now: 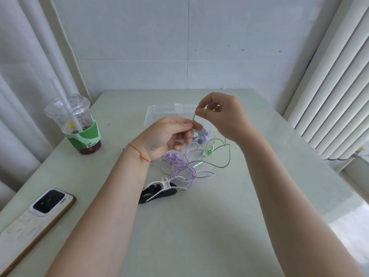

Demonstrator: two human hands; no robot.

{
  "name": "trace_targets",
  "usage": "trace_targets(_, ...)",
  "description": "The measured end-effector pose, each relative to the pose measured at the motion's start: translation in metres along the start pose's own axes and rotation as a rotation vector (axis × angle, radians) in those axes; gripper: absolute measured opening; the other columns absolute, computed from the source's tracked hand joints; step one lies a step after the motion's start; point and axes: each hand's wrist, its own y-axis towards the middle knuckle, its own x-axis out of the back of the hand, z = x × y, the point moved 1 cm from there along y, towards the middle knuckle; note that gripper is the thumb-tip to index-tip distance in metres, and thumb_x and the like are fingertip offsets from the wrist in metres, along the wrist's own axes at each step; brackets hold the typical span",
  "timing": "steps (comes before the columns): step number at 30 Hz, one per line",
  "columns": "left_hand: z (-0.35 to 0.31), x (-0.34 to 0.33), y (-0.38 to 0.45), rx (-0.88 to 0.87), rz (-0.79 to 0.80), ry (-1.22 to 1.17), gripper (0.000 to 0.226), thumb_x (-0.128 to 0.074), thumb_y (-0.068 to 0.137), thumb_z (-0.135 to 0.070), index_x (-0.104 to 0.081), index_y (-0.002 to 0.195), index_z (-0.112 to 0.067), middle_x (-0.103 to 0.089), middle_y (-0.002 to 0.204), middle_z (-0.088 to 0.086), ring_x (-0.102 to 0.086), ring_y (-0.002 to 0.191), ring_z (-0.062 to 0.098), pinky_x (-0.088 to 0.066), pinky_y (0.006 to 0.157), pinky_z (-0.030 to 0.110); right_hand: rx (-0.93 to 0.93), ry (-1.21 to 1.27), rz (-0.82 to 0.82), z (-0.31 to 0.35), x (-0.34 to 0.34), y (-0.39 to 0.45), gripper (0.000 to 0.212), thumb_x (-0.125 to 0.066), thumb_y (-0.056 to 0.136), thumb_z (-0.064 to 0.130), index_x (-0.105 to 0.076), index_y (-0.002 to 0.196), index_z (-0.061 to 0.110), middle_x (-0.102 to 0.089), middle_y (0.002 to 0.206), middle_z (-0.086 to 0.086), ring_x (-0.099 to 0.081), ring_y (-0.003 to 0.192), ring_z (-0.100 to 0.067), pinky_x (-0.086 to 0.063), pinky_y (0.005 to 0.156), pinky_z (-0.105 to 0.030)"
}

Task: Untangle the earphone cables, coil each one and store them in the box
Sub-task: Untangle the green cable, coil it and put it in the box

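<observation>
Two earphone cables, purple (180,166) and green (223,154), tangled; both hands, left (169,134) and right (221,114), pinch the green one.

Both hands' fingers (201,112) raised, pinching together.

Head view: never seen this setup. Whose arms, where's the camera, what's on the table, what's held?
There is no machine here: a person wears a wide-angle camera on the head, looking down at their own bare arms. The left hand and right hand both pinch one end of the green earphone cable, lifted above the table. Its remaining length lies tangled with a purple earphone cable. Behind stands the clear storage box. Also there: two cable winders, a phone and a drink cup.
</observation>
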Motion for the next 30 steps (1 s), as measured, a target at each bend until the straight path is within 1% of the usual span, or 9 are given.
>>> trace_targets(6,-0.003,-0.001,-0.002,-0.005,0.048,-0.193,0.023,-0.044,0.096,-0.016,-0.062,0.103,-0.005,-0.043,0.067,-0.004,-0.043,0.058,0.008,-0.027,0.041,0.016,-0.033,0.053,-0.052,-0.003,-0.004,0.001,0.007,-0.072,0.083,0.022,-0.069,0.078,0.025,-0.055,0.068,0.008,-0.037,0.048,-0.003,-0.034,0.051,-0.013)
trace_targets(11,-0.003,0.000,-0.001,0.020,0.016,-0.197,0.024,-0.040,0.100,-0.013,-0.062,0.103,-0.004,-0.039,0.065,-0.004,-0.037,0.057,0.008,-0.028,0.041,0.017,-0.030,0.039,-0.090,-0.004,-0.004,0.001,0.006,-0.071,0.084,0.021,-0.070,0.078,0.021,-0.049,0.060,0.011,-0.037,0.047,-0.002,-0.030,0.050,-0.012)
trace_targets(15,-0.005,0.000,-0.004,-0.040,0.024,-0.254,0.020,-0.048,0.090,-0.014,-0.062,0.103,-0.007,-0.055,0.072,-0.003,-0.055,0.064,0.008,-0.034,0.041,0.015,-0.013,0.063,-0.089,-0.002,-0.006,0.002,0.006,-0.070,0.085,0.020,-0.070,0.079,0.019,-0.049,0.058,0.010,-0.038,0.049,-0.003,-0.030,0.051,-0.012)
trace_targets(18,-0.010,0.000,-0.007,-0.103,-0.002,-0.401,0.021,-0.050,0.086,-0.016,-0.065,0.100,-0.013,-0.069,0.082,-0.004,-0.069,0.079,0.009,-0.037,0.041,0.013,-0.045,0.037,0.020,-0.003,-0.010,-0.001,0.009,-0.066,0.089,0.021,-0.072,0.082,0.020,-0.056,0.061,0.005,-0.040,0.049,-0.002,-0.031,0.049,-0.012)
trace_targets(20,-0.012,0.000,-0.008,-0.100,0.007,-0.413,0.023,-0.049,0.088,-0.018,-0.070,0.098,-0.015,-0.073,0.087,-0.003,-0.071,0.085,0.011,-0.039,0.040,0.013,-0.073,0.003,0.082,-0.004,-0.015,-0.002,0.012,-0.062,0.090,0.020,-0.073,0.084,0.019,-0.058,0.062,0.001,-0.041,0.048,-0.001,-0.031,0.049,-0.013)
trace_targets(23,-0.012,0.000,-0.009,-0.036,0.039,-0.232,0.024,-0.047,0.093,-0.018,-0.066,0.105,-0.010,-0.068,0.080,-0.001,-0.066,0.073,0.011,-0.035,0.040,0.015,-0.068,0.011,-0.013,-0.003,-0.018,-0.001,0.014,-0.059,0.090,0.019,-0.072,0.084,0.016,-0.062,0.068,-0.011,-0.047,0.058,-0.012,-0.037,0.057,-0.026)
trace_targets(26,-0.008,0.001,-0.008,0.017,0.069,-0.169,0.023,-0.043,0.097,-0.015,-0.063,0.105,-0.005,-0.055,0.072,-0.001,-0.051,0.063,0.009,-0.029,0.040,0.016,-0.060,0.001,-0.169,-0.006,-0.011,0.003,0.014,-0.058,0.090,0.017,-0.069,0.086,0.011,-0.058,0.066,-0.006,-0.045,0.056,-0.010,-0.035,0.055,-0.019)
trace_targets(28,-0.008,0.000,-0.008,0.010,0.081,-0.187,0.021,-0.043,0.096,-0.015,-0.061,0.102,-0.007,-0.054,0.071,-0.001,-0.051,0.062,0.009,-0.027,0.039,0.015,-0.076,-0.031,-0.148,-0.009,-0.009,0.004,0.013,-0.058,0.091,0.018,-0.068,0.087,0.011,-0.054,0.062,0.002,-0.041,0.049,-0.005,-0.031,0.049,-0.015)
trace_targets(30,-0.010,-0.002,-0.007,-0.040,0.075,-0.277,0.018,-0.044,0.093,-0.014,-0.059,0.100,-0.009,-0.060,0.074,-0.002,-0.057,0.065,0.008,-0.029,0.038,0.013,-0.095,-0.095,-0.019,-0.011,-0.011,0.003,0.013,-0.058,0.091,0.020,-0.068,0.084,0.017,-0.055,0.061,0.000,-0.040,0.046,-0.006,-0.029,0.045,-0.015)
